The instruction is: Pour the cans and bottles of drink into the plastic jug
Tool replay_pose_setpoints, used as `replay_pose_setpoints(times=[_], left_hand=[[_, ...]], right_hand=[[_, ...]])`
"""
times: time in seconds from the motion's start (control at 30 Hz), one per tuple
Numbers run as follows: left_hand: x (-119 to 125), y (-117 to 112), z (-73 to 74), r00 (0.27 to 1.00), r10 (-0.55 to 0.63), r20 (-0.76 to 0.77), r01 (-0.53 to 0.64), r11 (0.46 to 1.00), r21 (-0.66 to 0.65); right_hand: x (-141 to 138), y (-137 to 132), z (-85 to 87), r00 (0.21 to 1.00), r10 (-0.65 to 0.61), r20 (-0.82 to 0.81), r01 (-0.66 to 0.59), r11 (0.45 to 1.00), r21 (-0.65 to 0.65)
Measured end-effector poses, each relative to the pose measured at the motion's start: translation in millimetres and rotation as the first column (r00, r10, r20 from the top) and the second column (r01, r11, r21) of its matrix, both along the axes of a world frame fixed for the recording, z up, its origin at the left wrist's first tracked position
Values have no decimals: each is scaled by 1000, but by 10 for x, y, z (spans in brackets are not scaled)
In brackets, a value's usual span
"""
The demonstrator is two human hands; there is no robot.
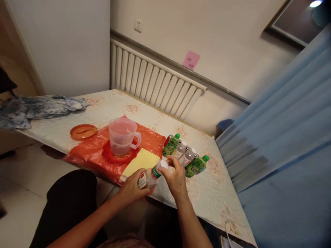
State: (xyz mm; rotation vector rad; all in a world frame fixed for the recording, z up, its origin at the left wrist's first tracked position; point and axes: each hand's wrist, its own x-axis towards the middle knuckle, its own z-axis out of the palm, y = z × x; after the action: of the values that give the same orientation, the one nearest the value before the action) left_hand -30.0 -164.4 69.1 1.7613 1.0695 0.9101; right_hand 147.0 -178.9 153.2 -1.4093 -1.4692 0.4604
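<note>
My left hand is wrapped round the body of a small clear bottle with a red and green label, held tilted over the table's near edge. My right hand pinches the bottle's white cap with its fingertips. Just behind my hands lie several small bottles side by side on the table, two with green caps and green labels, two with white caps. A clear plastic measuring jug stands on a red coaster to the left.
An orange plastic bag lies under the jug, with a yellow cloth on it and an orange lid beside. A crumpled blue cloth lies at the far left. A radiator and blue curtain border the table.
</note>
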Motion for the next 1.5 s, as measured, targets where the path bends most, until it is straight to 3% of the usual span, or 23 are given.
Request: replay_pose_setpoints(times=[0.1,0.23,0.4,0.5,0.63,0.87,1.1,1.2,1.3,1.5], left_hand=[[4,14,41,1000,28,-14,-28,1000,-3],[24,52,85,998,56,0,-56,998,3],[129,82,91,991,136,-3,-136,990,29],[227,76,71,991,136,0,-136,988,78],[371,64,-36,990,144,-4,-142,982,126],[598,49,-258,993,113,-39,-104,977,188],[682,181,-478,985,-69,-159,107,964,244],[642,433,-670,967,-39,-251,123,936,329],[575,758,-845,937,64,-343,90,906,415],[447,1184,-1039,816,248,-523,80,846,527]], right_hand=[[3,-15,-144,988,43,-145,-44,999,-3],[37,-55,-473,933,75,-352,-113,990,-88],[-65,-191,-832,907,20,-421,-102,979,-174],[-189,-273,-876,899,-63,-433,-35,976,-215],[-300,-305,-801,875,-165,-454,58,969,-240],[-203,-264,-857,839,-344,-421,251,932,-262],[317,-345,-925,856,-397,-332,344,916,-209],[711,-411,-948,843,-439,-309,399,898,-187],[1153,-485,-981,821,-493,-289,466,870,-161],[1906,-536,-985,786,-588,-191,577,808,-114]])
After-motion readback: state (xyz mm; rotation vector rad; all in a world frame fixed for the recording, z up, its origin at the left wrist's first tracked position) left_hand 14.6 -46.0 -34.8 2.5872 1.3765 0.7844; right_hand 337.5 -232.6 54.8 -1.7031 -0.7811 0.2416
